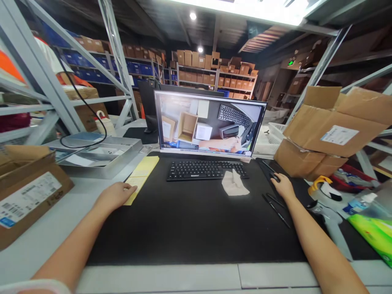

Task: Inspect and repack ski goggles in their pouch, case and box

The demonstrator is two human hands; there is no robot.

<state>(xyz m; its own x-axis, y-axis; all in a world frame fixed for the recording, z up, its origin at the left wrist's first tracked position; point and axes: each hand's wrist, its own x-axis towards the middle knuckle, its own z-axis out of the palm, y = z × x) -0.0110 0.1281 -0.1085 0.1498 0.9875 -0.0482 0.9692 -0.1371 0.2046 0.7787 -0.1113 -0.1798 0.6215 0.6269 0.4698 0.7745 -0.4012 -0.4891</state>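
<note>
My left hand (114, 195) lies on the lower left edge of a yellow sheet of paper (143, 171), fingers loosely bent and apart, with nothing visible held in them. On the right, my right hand (283, 186) is wrapped over a dark computer mouse (276, 177), most of which it hides. Between the hands, a black keyboard (199, 170) sits below a lit monitor (211, 124). The screen shows an overhead picture of boxes, a keyboard and an arm. A crumpled white tissue (234, 183) overlaps the keyboard's right front edge.
Black pens (277, 210) lie beside my right forearm. Farther right are a barcode scanner (332, 224), a tape roll (324, 190), a green packet (375, 234) and stacked cartons (333, 122). An open carton (29, 196) and a metal tray (104, 163) stand left.
</note>
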